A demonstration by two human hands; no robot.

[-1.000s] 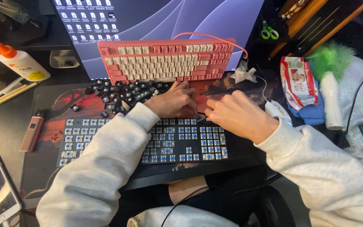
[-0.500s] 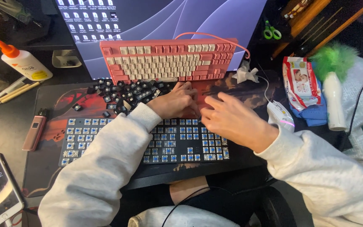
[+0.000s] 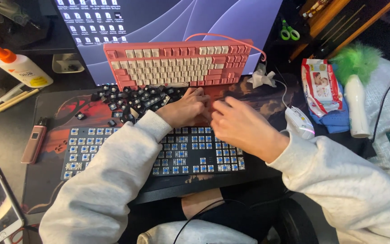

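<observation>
- Near the bottom of the frame, both grey sleeves reach up toward the middle.
- In the lower middle lies the bare keyboard (image 3: 154, 151). Its caps are off and rows of blue switches show. It lies long from left to right on the dark mat of the worktop (image 3: 5, 149).
- The left hand (image 3: 187, 108) sits at the top edge of the bare keyboard, in the middle of the frame. Its fingers are curled in, but I cannot tell if its grip holds anything.
- The right hand (image 3: 242, 129) is just beside it, to the right, touching or almost touching. Its fingers point left toward the left hand. They hide what is between them, so I cannot tell its grip.
- The pile of black keycaps (image 3: 134, 99) lies just left of the left hand, so that hand is nearer to it.
- A white mouse (image 3: 299, 122) sits right of the right hand.
- Farther up, a pink keyboard (image 3: 179, 63) leans on the screen (image 3: 195, 18).
</observation>
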